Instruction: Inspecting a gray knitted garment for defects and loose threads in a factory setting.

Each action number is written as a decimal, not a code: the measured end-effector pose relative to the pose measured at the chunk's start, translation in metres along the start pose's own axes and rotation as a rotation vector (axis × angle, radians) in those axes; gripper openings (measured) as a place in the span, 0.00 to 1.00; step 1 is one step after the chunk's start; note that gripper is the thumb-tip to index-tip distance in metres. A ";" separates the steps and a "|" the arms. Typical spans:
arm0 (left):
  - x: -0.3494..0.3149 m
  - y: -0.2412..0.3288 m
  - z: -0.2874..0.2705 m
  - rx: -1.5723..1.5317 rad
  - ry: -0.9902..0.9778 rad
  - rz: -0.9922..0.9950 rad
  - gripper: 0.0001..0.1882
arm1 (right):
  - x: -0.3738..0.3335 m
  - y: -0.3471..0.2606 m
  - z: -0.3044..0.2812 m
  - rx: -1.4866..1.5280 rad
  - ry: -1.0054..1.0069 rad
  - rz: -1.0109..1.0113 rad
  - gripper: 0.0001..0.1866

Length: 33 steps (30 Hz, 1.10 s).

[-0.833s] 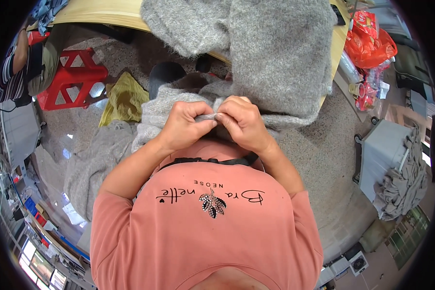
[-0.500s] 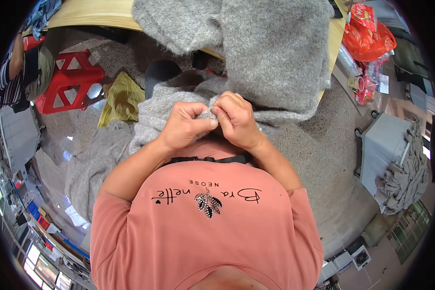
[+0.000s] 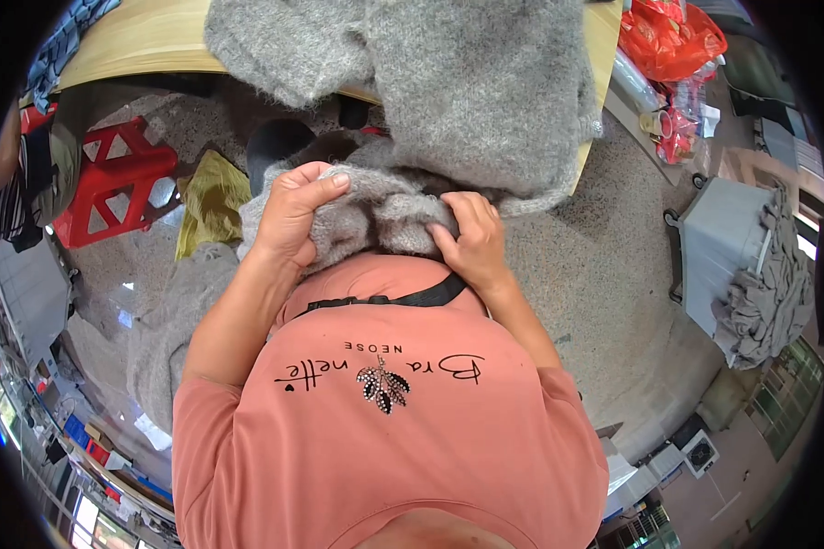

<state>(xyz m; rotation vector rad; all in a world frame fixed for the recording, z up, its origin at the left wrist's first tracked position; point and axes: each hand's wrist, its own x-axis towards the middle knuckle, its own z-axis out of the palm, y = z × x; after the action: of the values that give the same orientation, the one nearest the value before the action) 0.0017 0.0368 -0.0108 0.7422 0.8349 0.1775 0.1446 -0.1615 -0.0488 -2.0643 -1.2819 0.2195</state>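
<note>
A fuzzy grey knitted garment [image 3: 481, 87] hangs over the near edge of the wooden table, and its lower part gathers in folds over my lap. My left hand [image 3: 293, 206] grips the knit at the left, thumb laid along the top of the fabric. At the right, my right hand [image 3: 471, 233] pinches another part of the same garment between thumb and fingers. Between the two hands the knit is bunched into a loose fold. Some fingertips of both hands are hidden by the fabric.
The table [image 3: 146, 41] spans the far side. A red plastic stool [image 3: 124, 169] and a yellow bag [image 3: 212, 197] stand at left, near another person [image 3: 9, 183]. More grey knitwear [image 3: 169, 316] lies low at left. At right are a red plastic bag [image 3: 668, 41] and a cloth-laden grey cart [image 3: 719, 247].
My hands, together at one small spot of the knit before, have moved apart to left and right. A wider stretch of the garment now lies between them. The view has shifted slightly.
</note>
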 end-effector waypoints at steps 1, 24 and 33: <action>-0.001 0.001 0.000 -0.020 0.008 0.006 0.04 | 0.001 0.003 0.005 0.007 0.002 0.034 0.19; -0.007 -0.004 0.031 0.149 -0.232 -0.014 0.03 | 0.044 -0.057 -0.018 0.212 0.035 -0.635 0.11; -0.009 -0.007 0.016 0.045 -0.196 -0.027 0.02 | 0.043 -0.053 0.002 0.008 0.198 -0.626 0.10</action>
<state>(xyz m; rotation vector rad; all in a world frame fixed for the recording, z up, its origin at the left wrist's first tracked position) 0.0063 0.0193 -0.0022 0.7772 0.6635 0.0601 0.1262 -0.1095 -0.0083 -1.5339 -1.7119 -0.2553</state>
